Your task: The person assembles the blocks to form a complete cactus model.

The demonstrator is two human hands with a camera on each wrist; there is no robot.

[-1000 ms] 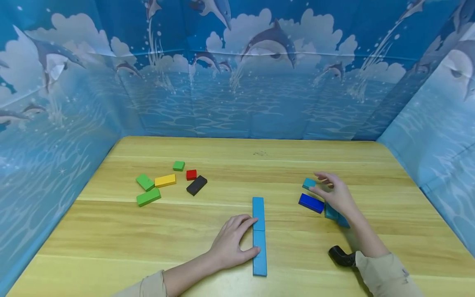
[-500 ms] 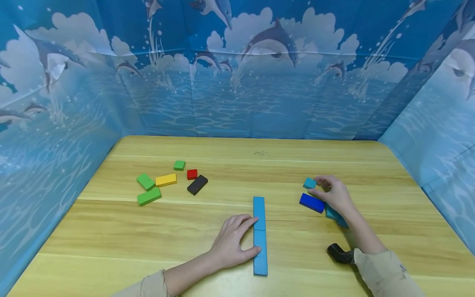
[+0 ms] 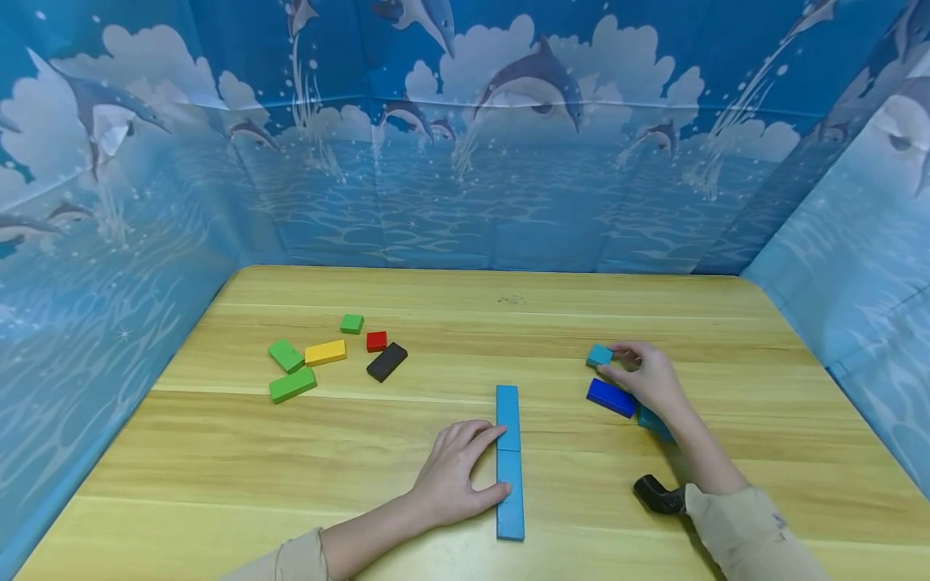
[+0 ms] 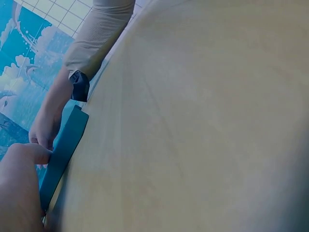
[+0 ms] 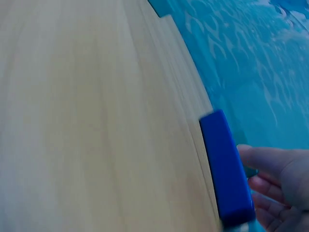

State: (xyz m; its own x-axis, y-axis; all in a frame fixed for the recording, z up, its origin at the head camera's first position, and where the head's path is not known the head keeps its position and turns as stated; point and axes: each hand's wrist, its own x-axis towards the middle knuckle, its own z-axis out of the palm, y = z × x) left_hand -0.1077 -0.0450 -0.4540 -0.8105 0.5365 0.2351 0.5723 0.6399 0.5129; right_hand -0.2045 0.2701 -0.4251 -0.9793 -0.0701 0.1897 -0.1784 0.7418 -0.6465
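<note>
In the head view, two light blue blocks lie end to end in an upright line. My left hand touches them from the left, thumb on the nearer block and fingertips on the farther one. The left wrist view shows the thumb against a long teal-looking block. Over on the right, my right hand pinches a small teal block between thumb and fingers. A dark blue block lies just below it; the right wrist view has this dark blue block partly hiding the small one.
More teal blocks lie partly under the right forearm. A black curved object is beside the right sleeve. At the left are green blocks, a yellow block, a red block and a black block.
My right hand has closed its fingers on the small teal block and shifted slightly left with it. The left hand stays in place on the light blue blocks.
</note>
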